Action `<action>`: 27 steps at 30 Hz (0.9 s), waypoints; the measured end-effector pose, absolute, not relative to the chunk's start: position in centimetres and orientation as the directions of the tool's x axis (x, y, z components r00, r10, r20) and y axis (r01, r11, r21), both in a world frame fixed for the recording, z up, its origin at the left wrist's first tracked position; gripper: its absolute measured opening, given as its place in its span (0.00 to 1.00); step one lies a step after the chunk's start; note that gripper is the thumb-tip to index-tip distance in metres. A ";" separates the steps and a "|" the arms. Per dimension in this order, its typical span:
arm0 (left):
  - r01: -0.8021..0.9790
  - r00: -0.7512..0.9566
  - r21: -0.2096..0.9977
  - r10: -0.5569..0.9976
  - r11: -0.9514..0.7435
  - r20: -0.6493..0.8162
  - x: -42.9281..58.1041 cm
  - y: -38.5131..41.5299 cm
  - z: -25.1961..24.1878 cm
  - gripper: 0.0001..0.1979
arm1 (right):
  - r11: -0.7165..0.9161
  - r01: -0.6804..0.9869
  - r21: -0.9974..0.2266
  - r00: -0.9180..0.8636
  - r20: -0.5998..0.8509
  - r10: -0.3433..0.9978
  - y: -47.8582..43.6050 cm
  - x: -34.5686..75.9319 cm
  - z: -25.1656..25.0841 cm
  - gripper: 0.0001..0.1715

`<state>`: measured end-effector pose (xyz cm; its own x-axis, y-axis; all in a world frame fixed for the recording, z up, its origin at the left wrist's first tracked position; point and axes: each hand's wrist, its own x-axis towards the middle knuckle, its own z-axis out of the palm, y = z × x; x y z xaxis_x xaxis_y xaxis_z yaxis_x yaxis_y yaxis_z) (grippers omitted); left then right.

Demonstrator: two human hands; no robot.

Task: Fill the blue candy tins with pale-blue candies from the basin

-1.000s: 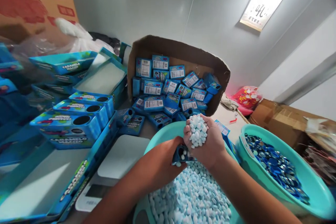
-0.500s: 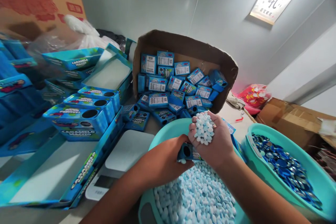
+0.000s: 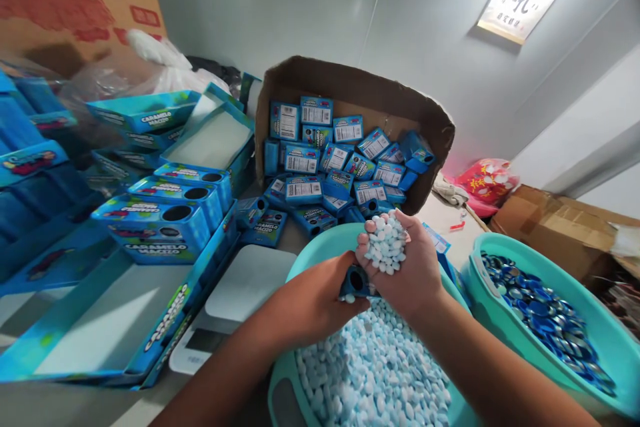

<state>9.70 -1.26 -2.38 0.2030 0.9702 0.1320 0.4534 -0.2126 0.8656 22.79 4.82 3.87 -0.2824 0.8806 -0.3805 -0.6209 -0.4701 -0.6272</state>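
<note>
The fingers (image 3: pixel 364 238) of the right hand (image 3: pixel 417 273) are curled up like a little bowl, and they hold a heap of candies (image 3: pixel 386 245). The left hand (image 3: pixel 327 293) is closed around a small blue box (image 3: pixel 356 278), turned so that its dark round hole shows. I cannot see what is inside it. The box is just beside the full palm, a bit lower, and I cannot tell if the two touch. One candy sits by the left hand, at the low edge of the box.

Both hands are over a green tub (image 3: pixel 320 245) with lots more candies in it. That looks like a good spot, since any that slip should drop back in.

To do this well, I think, the hole should be close under the edge of the palm and face up a bit. The right hand should make a narrow slide, so only a few candies roll at once. Too many could jam the hole or spill. The left hand should hold snugly, but not squash the box, and leave the hole free. The scale (image 3: pixel 250 280) is near, off to the left.
</note>
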 end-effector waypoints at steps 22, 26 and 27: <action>0.475 0.281 0.851 0.955 -0.226 0.096 9.4 -1.5 -1.3 0.25 | -0.465 -0.628 -0.624 -0.316 -0.341 0.885 4.7 22.8 3.8 0.14; 0.486 0.293 0.847 0.953 -0.215 0.073 9.3 -1.5 -1.1 0.24 | -0.452 -0.623 -0.638 -0.289 -0.349 0.891 4.6 22.7 3.8 0.14; 0.490 0.292 0.845 0.954 -0.213 0.071 9.3 -1.5 -1.0 0.24 | -0.447 -0.623 -0.642 -0.288 -0.343 0.894 4.6 22.7 3.8 0.13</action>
<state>9.33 -1.54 -1.03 0.2917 0.9539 0.0708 0.4899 -0.2125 0.8455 22.66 4.62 3.82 -0.2879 0.8942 -0.3429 -0.6230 -0.4468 -0.6421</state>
